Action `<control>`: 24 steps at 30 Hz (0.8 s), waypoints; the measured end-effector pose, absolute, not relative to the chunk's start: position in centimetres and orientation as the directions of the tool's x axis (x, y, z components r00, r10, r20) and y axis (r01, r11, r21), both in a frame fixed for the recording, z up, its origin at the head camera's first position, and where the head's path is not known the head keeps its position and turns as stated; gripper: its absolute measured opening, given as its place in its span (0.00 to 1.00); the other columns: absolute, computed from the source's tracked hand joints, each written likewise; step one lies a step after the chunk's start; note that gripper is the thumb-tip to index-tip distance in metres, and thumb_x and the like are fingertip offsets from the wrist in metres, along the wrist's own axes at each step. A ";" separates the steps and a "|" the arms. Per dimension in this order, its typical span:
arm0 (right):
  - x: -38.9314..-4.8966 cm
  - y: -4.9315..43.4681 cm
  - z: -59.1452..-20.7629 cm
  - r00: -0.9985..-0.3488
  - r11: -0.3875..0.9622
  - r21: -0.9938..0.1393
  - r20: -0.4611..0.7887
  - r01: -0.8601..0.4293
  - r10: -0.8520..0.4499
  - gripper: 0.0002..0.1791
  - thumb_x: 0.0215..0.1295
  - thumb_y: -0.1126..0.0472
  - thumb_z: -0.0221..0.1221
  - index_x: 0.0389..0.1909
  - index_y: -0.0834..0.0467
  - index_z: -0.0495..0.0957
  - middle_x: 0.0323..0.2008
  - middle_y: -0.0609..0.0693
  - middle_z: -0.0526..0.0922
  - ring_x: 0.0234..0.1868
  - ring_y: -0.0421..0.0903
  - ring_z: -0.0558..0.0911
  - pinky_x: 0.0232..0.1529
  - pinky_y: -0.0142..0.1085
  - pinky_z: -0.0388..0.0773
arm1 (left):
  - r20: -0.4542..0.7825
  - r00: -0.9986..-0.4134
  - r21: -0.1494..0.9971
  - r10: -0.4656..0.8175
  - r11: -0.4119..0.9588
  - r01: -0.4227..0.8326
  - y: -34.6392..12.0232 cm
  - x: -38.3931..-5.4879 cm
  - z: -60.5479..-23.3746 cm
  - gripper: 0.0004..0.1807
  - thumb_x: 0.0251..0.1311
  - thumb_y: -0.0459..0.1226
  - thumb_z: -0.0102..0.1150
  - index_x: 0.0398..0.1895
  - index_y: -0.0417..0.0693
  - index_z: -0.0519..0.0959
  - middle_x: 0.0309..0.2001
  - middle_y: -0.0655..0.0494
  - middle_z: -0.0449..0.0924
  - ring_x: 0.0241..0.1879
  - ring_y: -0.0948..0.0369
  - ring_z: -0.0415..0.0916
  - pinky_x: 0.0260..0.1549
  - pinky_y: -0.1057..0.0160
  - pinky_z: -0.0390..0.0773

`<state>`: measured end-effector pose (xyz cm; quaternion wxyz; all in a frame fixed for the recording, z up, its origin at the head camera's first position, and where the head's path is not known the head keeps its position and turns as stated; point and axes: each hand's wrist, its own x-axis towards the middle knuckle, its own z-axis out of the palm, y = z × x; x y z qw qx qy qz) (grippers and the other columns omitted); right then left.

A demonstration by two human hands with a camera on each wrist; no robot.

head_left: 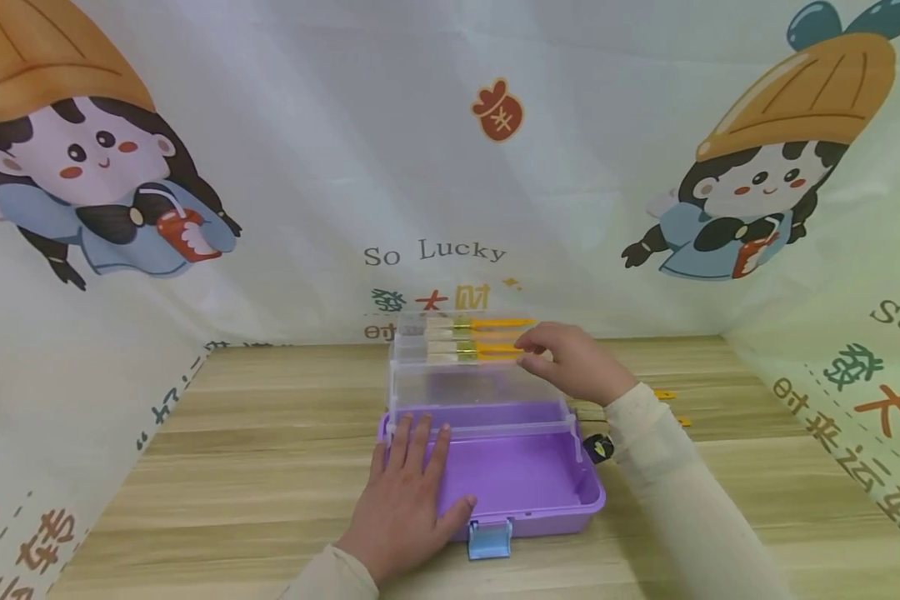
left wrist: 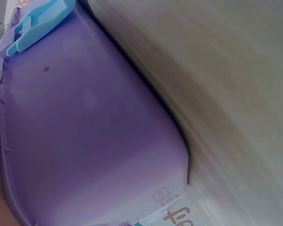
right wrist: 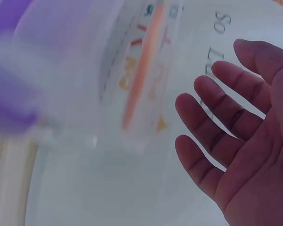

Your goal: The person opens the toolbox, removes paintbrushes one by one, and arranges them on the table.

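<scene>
A purple box (head_left: pixel 510 475) stands open on the table, its light blue latch (head_left: pixel 490 540) at the front. Translucent trays (head_left: pixel 457 386) rise above its back. Two flat paintbrushes (head_left: pixel 495 323) with yellow handles lie in the upper trays, bristles to the left. My left hand (head_left: pixel 405 508) rests with straight fingers over the box's left side; the left wrist view shows mostly the purple wall (left wrist: pixel 89 117). Beside the brush handles is my right hand (head_left: pixel 573 360). The right wrist view shows its fingers (right wrist: pixel 207 127) spread and loosely bent, holding nothing, apart from the tray.
Partly hidden by my right forearm, more brushes (head_left: pixel 591 413) lie on the wooden table (head_left: pixel 270 467), right of the box. A small black object (head_left: pixel 598 448) with a yellow-green mark sits against the box's right side. A printed white cloth (head_left: pixel 307 167) hangs behind and at both sides.
</scene>
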<state>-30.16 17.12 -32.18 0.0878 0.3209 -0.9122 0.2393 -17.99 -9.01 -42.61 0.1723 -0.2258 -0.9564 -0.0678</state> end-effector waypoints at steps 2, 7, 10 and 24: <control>-30.4 16.1 -32.4 -0.759 0.667 -0.362 0.333 -0.651 -0.560 0.15 0.69 0.58 0.60 0.50 0.62 0.83 0.47 0.53 0.84 0.48 0.51 0.81 0.52 0.48 0.77 | 0.365 -0.836 0.049 0.410 0.888 0.456 -9.0 -18.0 -42.5 0.46 0.66 0.65 0.43 0.75 0.41 0.62 0.74 0.38 0.55 0.75 0.39 0.46 0.66 0.35 0.53; -31.3 14.0 -33.4 -0.721 0.658 -0.305 0.377 -0.689 -0.581 0.14 0.67 0.58 0.62 0.48 0.62 0.83 0.47 0.54 0.85 0.49 0.52 0.82 0.53 0.47 0.77 | 0.369 -0.834 0.049 0.410 0.888 0.458 -9.0 -18.1 -42.5 0.45 0.66 0.65 0.44 0.74 0.41 0.62 0.74 0.38 0.56 0.74 0.40 0.46 0.66 0.34 0.53; -31.9 13.1 -34.0 -0.719 0.650 -0.314 0.384 -0.692 -0.580 0.14 0.67 0.58 0.63 0.48 0.62 0.83 0.46 0.54 0.85 0.48 0.52 0.83 0.52 0.46 0.77 | 0.369 -0.834 0.048 0.410 0.887 0.458 -9.0 -18.1 -42.6 0.46 0.66 0.65 0.43 0.74 0.41 0.62 0.74 0.38 0.56 0.74 0.40 0.46 0.66 0.34 0.53; -33.1 11.8 -36.2 -0.728 0.697 -0.259 0.422 -0.668 -0.541 0.12 0.65 0.57 0.63 0.43 0.60 0.85 0.42 0.51 0.85 0.46 0.51 0.82 0.51 0.45 0.77 | 0.376 -0.829 0.038 0.414 0.887 0.460 -9.1 -18.2 -42.7 0.46 0.65 0.65 0.43 0.74 0.41 0.62 0.73 0.38 0.57 0.74 0.39 0.47 0.66 0.35 0.54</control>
